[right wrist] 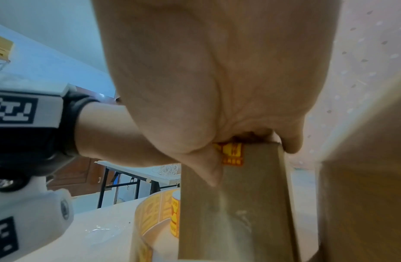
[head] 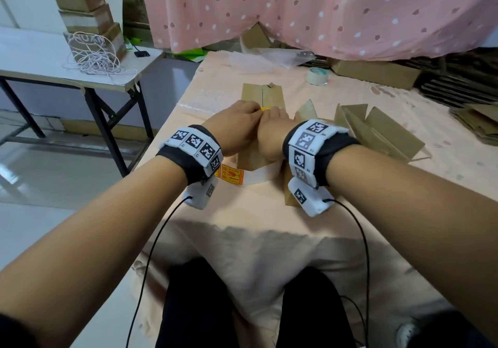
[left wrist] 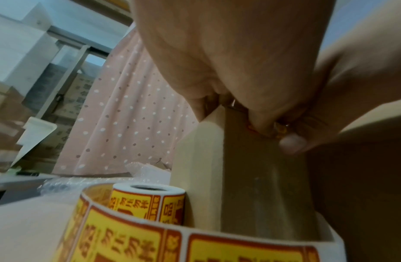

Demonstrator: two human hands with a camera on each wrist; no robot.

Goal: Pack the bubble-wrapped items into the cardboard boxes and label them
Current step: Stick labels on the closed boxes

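While both hands (head: pixel 258 124) grip pinched together, label (right wrist: pixel 232 154) sits between fingertips atop box (right wrist: pixel 240 212).

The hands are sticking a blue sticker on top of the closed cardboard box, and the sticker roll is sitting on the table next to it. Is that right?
Almost. The sticker is yellow and red, not blue; the right wrist view shows it. The rest holds: both the left hand and the right hand are on it on top of the closed cardboard box, and the sticker roll sits on the table beside it.
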